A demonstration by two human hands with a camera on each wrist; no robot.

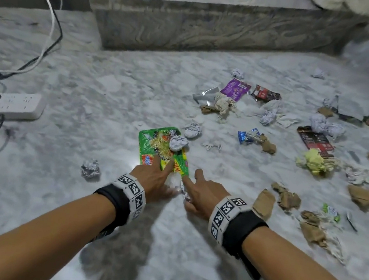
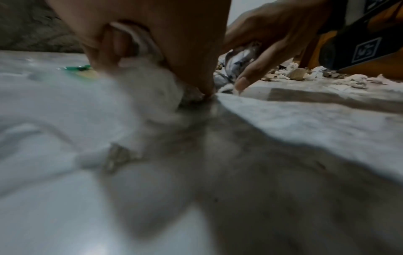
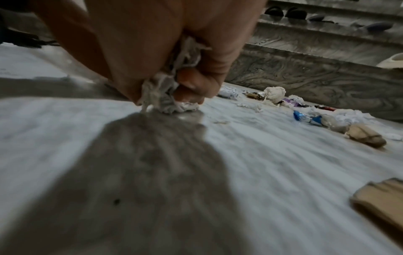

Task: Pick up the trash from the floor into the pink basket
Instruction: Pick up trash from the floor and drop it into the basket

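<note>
The right hand curls round a soft, light crumpled white paper wad on the marble floor, best pinched whole; the left hand, just beside, clutches white paper, the pink basket unseen.

The head view looks forward and steeply down from above on the marble floor, both forearms reaching in from its lower edge. The left wrist view sits almost on the floor, looking rightward past the fingers (much of it blurred). The right wrist view, equally low, faces the marble step. All three share the floor between the hands.
</note>
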